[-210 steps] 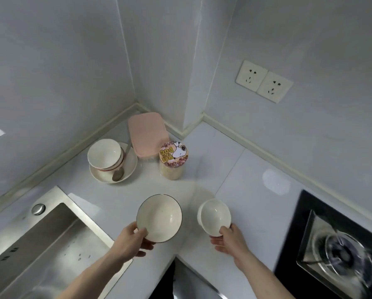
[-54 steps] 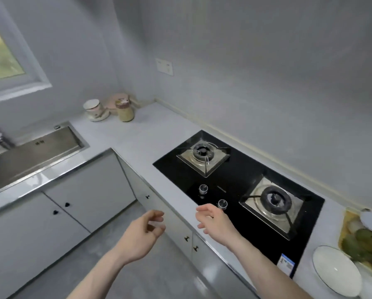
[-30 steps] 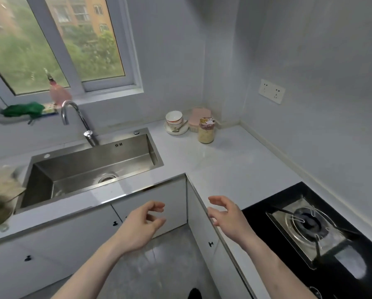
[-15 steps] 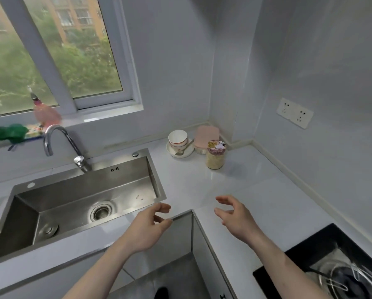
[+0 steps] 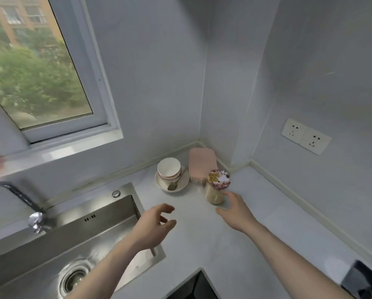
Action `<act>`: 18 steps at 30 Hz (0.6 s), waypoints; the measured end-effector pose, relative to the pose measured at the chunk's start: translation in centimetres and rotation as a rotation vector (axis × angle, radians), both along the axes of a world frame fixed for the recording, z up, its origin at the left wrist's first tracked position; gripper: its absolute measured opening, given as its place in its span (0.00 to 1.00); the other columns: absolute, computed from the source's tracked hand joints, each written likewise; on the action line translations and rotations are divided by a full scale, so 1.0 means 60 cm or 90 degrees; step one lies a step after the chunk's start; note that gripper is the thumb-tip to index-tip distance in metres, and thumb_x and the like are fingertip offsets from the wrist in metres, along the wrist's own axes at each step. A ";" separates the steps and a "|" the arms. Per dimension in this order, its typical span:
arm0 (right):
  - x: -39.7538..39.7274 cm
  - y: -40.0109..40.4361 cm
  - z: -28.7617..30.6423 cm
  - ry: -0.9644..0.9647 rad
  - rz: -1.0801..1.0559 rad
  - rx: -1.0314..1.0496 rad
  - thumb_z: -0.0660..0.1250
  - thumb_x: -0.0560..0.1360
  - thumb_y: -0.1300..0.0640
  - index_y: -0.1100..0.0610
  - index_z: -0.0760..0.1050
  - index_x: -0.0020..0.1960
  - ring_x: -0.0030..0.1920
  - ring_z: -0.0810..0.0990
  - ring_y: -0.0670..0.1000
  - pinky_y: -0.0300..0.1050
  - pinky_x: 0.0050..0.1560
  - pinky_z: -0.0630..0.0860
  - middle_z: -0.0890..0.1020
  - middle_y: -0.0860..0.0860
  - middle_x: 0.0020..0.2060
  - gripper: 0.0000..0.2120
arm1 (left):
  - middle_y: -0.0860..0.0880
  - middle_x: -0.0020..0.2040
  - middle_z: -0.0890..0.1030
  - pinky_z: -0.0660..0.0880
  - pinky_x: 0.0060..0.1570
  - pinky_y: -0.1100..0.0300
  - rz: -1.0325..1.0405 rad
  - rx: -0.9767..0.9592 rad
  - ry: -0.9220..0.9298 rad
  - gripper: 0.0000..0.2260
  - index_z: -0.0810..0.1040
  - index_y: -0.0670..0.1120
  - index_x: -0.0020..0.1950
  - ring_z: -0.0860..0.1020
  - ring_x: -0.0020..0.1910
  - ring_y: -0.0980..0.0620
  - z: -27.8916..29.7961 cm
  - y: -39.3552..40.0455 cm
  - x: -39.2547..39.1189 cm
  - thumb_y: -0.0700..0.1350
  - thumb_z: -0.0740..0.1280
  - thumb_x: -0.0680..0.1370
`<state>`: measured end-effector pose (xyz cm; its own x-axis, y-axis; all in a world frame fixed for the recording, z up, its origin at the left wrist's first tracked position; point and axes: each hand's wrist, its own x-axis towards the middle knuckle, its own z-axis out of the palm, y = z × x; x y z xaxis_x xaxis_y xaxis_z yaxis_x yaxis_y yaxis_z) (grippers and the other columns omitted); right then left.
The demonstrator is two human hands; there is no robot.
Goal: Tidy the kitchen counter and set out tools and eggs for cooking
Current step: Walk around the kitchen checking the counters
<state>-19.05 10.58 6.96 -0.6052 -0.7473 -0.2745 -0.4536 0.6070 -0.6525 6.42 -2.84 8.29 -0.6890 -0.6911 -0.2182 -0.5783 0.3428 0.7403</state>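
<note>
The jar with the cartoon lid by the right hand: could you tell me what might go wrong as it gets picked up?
The jar is tall and narrow, and the open right hand comes at it from the side, so a nudge could tip it. The stacked bowls and spoon on the saucer stand close by and might get knocked. The sink edge is near too.
</note>
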 end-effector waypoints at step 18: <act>-0.106 -0.223 -0.070 0.096 -0.016 0.245 0.72 0.67 0.42 0.45 0.47 0.81 0.78 0.49 0.61 0.57 0.74 0.65 0.46 0.49 0.80 0.50 | 0.57 0.63 0.72 0.75 0.55 0.61 -0.190 0.047 -0.109 0.20 0.74 0.53 0.69 0.81 0.53 0.56 -0.102 -0.213 -0.191 0.54 0.68 0.78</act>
